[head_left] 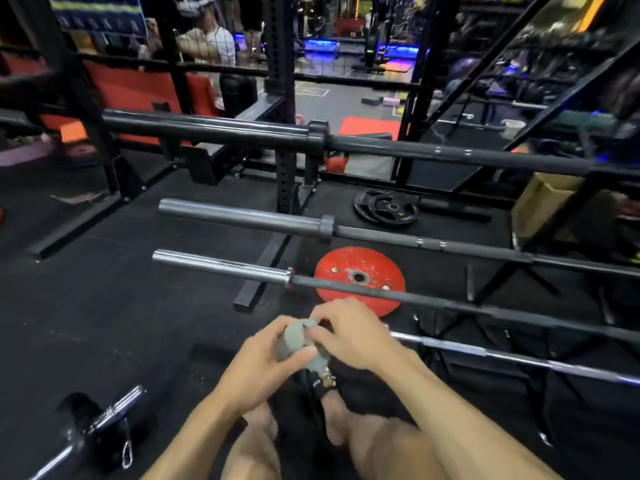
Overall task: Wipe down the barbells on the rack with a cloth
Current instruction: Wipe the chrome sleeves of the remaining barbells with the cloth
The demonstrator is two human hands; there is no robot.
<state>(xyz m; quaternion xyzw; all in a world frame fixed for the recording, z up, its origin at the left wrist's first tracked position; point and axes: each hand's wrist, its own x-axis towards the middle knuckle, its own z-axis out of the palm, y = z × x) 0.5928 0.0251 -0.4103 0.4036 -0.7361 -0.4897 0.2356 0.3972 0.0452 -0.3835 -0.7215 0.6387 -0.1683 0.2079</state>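
Head view: four barbells lie across the rack; top barbell (381, 145) black, second barbell (415, 242) grey-sleeved, third barbell (221, 266) chrome-sleeved, lowest barbell (485, 351) silver. Two weight plates: red plate (360, 268) under the third barbell, black plate (386, 206) beyond. One grey, crumpled cloth (294, 344), just before the lowest barbell, gripped by left hand (266, 365), pinched by right hand (349, 332).
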